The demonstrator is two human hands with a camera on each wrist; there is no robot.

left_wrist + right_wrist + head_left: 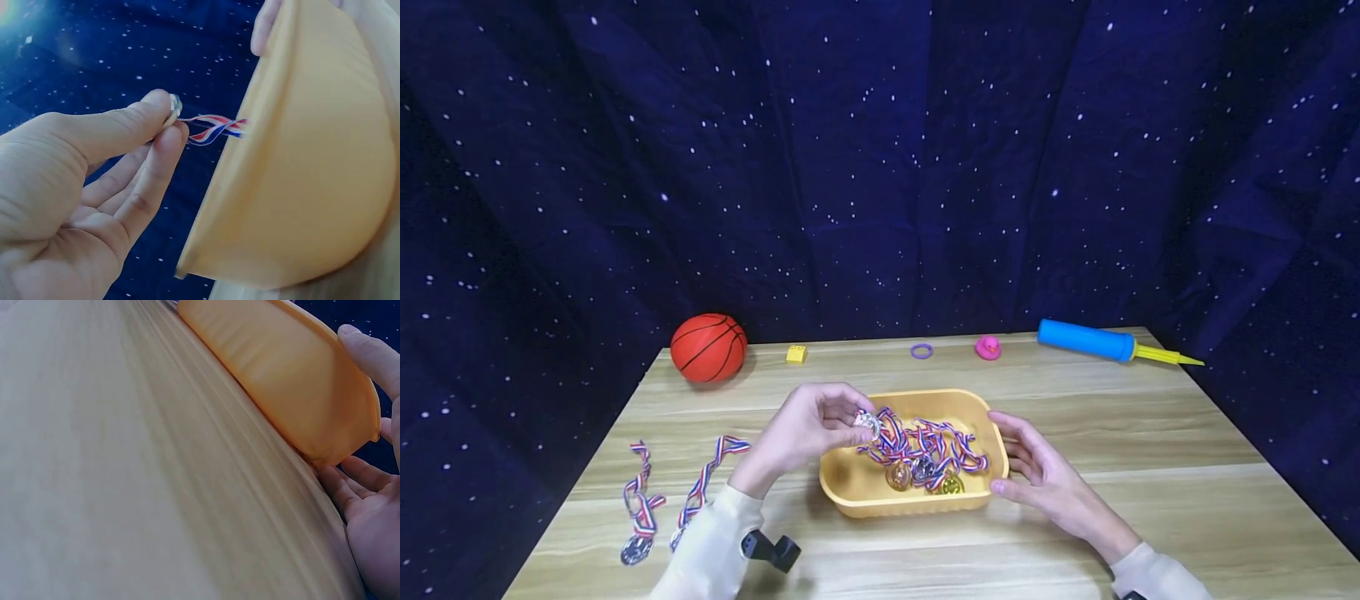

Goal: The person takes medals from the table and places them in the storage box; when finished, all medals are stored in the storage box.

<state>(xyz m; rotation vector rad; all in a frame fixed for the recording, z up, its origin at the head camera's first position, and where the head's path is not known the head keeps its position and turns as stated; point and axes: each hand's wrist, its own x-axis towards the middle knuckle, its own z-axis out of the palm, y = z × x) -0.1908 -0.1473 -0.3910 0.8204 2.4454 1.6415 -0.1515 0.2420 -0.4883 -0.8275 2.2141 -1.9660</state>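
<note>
I've left hand point(811, 427) pinching silver medal point(869, 423), ribbon point(891, 440) trailing into tub point(917, 505); right hand point(1043, 482), loose-fingered, presumably steadies tub.

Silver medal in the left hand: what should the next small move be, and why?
Probably a slow lift with the left hand to draw the ribbon free. Its fingers pinch the silver medal, but that ribbon runs into the yellow bin, where other ribbons lie jumbled and might snag. The right hand, at the bin's end, seems placed to steady it.
</note>
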